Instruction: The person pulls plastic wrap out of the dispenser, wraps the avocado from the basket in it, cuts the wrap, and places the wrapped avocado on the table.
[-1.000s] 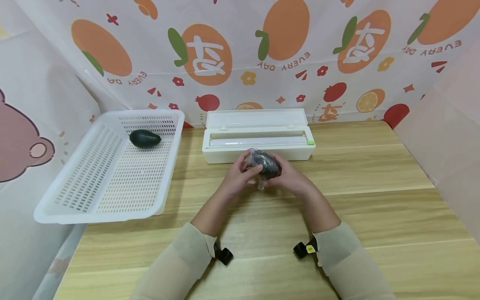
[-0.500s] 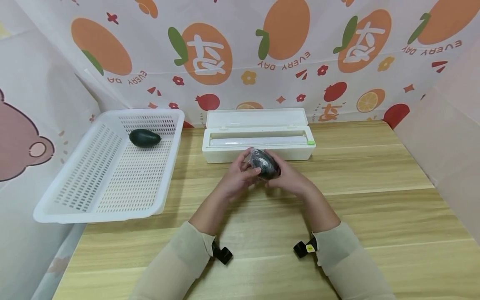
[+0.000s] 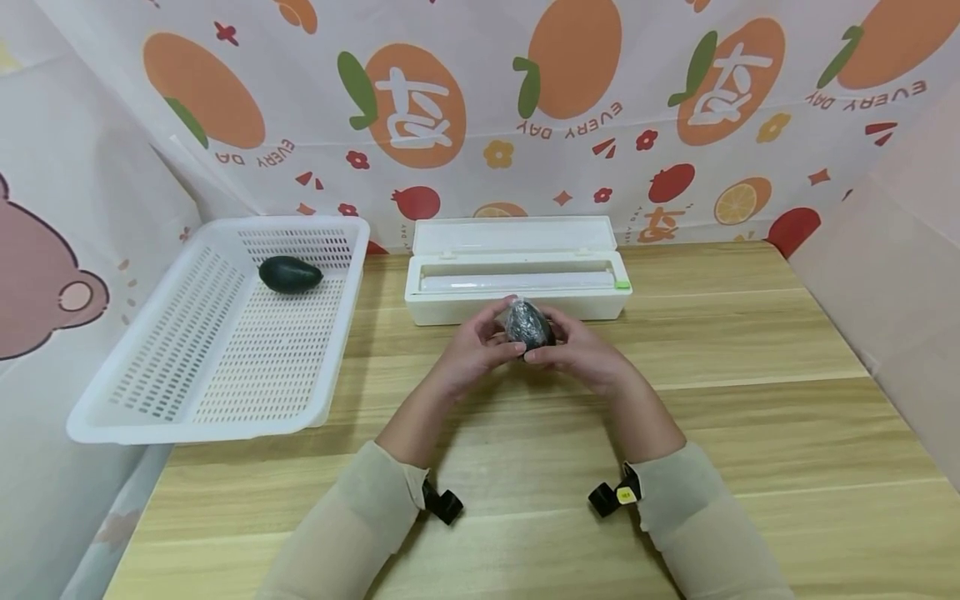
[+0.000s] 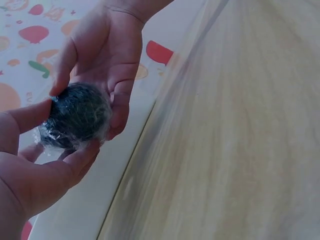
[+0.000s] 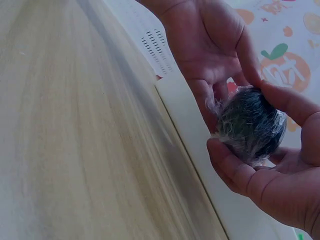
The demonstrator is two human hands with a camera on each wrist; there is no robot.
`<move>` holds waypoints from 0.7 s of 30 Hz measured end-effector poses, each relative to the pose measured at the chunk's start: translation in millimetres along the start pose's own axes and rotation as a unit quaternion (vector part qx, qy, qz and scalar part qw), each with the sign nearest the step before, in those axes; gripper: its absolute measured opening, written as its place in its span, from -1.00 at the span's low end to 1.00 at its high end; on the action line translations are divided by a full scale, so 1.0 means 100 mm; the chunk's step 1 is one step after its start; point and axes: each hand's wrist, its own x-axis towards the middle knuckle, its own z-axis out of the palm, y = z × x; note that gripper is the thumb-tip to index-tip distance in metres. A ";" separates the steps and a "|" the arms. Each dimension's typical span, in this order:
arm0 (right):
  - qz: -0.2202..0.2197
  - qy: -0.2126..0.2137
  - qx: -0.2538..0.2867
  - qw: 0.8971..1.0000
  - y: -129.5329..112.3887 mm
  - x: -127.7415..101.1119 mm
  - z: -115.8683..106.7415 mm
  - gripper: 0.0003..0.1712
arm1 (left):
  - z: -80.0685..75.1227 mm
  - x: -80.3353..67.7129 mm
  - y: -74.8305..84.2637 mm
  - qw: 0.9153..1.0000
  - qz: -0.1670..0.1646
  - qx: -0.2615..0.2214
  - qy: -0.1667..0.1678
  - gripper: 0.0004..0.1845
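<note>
Both hands hold one dark, egg-shaped avocado wrapped in clear cling film, raised a little above the light wooden table near the middle of its far edge, just in front of the open white plastic cling-film dispenser box. The left hand curls its fingers and thumb round the near-left side of the wrapped fruit; the right hand cups the other side, thumb and fingers pressed against the film — a firm two-handed grip. At the far left corner of the table sits a white perforated plastic basket, overhanging the left edge, with a second dark green avocado lying unwrapped at its far end.
</note>
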 end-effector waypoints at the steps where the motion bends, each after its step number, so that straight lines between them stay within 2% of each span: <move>1: 0.001 0.000 0.006 1.000 0.00 0.01 0.00 -0.06 | 0.00 0.00 0.00 1.000 -0.002 -0.003 0.005 -0.22; 6: -0.010 0.040 0.012 0.999 0.00 0.01 -0.03 -0.04 | 0.01 -0.01 0.03 0.998 -0.022 0.006 0.059 -0.17; 10: -0.050 0.085 -0.001 0.995 -0.01 0.01 -0.04 -0.04 | 0.01 0.00 0.04 0.993 -0.031 0.082 0.083 -0.01; 13: -0.082 0.102 -0.015 0.991 -0.02 0.02 -0.05 -0.04 | -0.01 0.00 0.01 0.982 -0.036 0.173 0.062 0.01; 15: -0.099 0.107 -0.029 0.989 -0.02 0.02 -0.05 -0.07 | -0.01 -0.01 -0.01 0.974 -0.034 0.219 0.035 -0.03; 18: -0.126 0.100 -0.061 0.985 -0.01 0.02 -0.02 -0.17 | 0.01 -0.03 -0.04 0.967 -0.023 0.254 0.014 0.04; 21: -0.144 0.079 -0.105 0.981 0.00 0.03 0.04 -0.29 | 0.02 -0.03 -0.06 0.972 -0.010 0.234 0.016 0.10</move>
